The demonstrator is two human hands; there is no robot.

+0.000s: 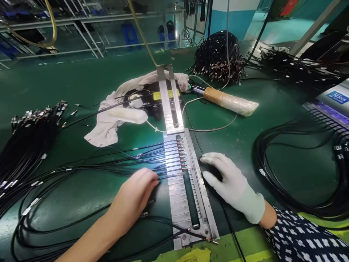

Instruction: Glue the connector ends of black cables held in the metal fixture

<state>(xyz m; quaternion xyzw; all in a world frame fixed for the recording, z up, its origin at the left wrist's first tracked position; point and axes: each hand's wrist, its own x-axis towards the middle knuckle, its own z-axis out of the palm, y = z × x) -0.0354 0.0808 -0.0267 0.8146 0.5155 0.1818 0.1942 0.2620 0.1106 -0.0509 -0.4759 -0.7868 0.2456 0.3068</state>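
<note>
A slotted metal fixture [180, 214] lies on the green table. Several black cables [152, 154] lie side by side across its upper half, their bared tips in a row along the central slot. My bare left hand [136, 191] is at the fixture's left side, its fingers pinched round one black cable [166, 177] whose end reaches toward the slot. Beside the fixture's right edge rests my right hand [229, 178] in a white glove, thumb and fingers apart, with nothing visible between them. Two loose cable ends [203, 237] cross the fixture's near end.
Behind the fixture sit a black control box [148, 103], a white cloth [105, 129] and a tape-wrapped tool [229, 100]. Cable bundles lie at left [29, 145], at back [218, 54] and at right [259, 156]. A lamp unit marked 365nm [336, 96] stands at far right.
</note>
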